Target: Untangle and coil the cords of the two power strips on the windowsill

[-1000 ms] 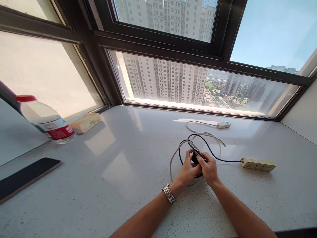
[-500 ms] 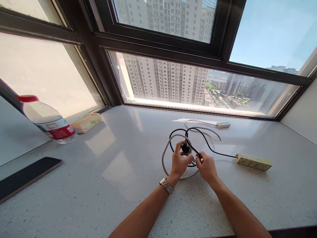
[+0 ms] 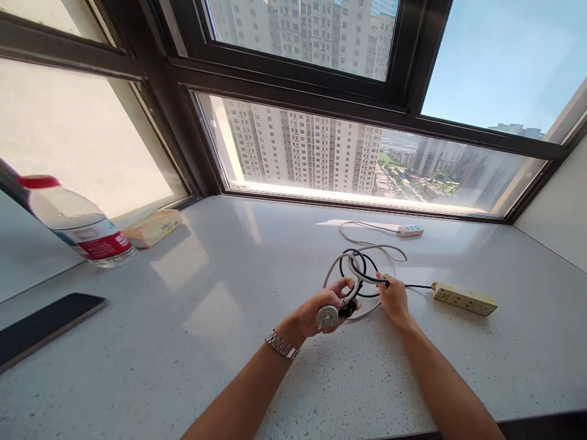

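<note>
My left hand (image 3: 321,305), with a metal watch (image 3: 281,344) at its wrist, is closed around a white plug (image 3: 327,318) and a black plug (image 3: 348,308), which sit side by side. The white plug's prongs point toward me. My right hand (image 3: 393,299) grips the black cord (image 3: 373,280) and perhaps the white one beside it; its fingers partly hide the hold. Between my hands the black and white cords loop around each other. The black cord runs right to a yellowed power strip (image 3: 464,299). A white cord (image 3: 387,247) leads back toward a small white power strip (image 3: 410,230).
On the left a water bottle (image 3: 85,229) with a red cap stands beside a soft tissue pack (image 3: 153,228). A dark phone (image 3: 50,327) lies nearer me. Framed windows (image 3: 293,146) border the back of the speckled white counter (image 3: 192,379).
My left hand has turned and moved down-left, bringing the white plug into sight beside the black one. My right hand has shifted slightly right and up, drawing the cord loops with it.
</note>
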A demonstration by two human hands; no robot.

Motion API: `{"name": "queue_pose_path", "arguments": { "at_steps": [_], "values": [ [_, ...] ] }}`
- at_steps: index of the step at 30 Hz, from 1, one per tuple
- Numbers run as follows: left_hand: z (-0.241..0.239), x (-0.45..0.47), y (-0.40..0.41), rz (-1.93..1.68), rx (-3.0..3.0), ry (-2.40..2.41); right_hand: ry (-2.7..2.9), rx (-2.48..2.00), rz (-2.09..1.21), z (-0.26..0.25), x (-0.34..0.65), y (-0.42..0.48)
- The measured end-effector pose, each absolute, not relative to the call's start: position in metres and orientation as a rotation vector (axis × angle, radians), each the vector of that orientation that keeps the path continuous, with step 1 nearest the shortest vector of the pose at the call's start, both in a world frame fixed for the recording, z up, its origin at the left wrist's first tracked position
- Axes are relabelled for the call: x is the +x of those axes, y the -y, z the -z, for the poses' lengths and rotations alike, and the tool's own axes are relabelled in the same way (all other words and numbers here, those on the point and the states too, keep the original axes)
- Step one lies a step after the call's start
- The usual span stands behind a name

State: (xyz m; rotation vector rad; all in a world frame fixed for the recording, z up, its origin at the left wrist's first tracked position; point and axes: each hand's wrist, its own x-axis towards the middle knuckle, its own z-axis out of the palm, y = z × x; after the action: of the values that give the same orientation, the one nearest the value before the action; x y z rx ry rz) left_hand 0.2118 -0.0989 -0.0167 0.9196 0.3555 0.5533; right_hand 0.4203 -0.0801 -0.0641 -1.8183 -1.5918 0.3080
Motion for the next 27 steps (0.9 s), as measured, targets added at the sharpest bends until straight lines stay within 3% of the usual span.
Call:
{"name": "queue_pose_path", "arguments": {
  "at_steps": [6,12,20,27],
  "values": [
    [0.013,0.180,0.079,-0.648,0.918,-0.395,1.511,-2.016,-0.210,0.057,0.439,0.072],
    [0.007,0.159,0.073,-0.753,1.395,-1.003,1.462,-2.043,-0.234,0.059,0.450,0.068],
    [-0.006,0.153,0.044,-0.609,2.163,-1.513,1.624,-1.713,-0.294,0.063,0.437,0.077],
    [0.022,0.159,0.012,-0.512,2.428,-1.750,1.771,-1.666,-0.333,0.045,0.415,0.099]
  ]
}}
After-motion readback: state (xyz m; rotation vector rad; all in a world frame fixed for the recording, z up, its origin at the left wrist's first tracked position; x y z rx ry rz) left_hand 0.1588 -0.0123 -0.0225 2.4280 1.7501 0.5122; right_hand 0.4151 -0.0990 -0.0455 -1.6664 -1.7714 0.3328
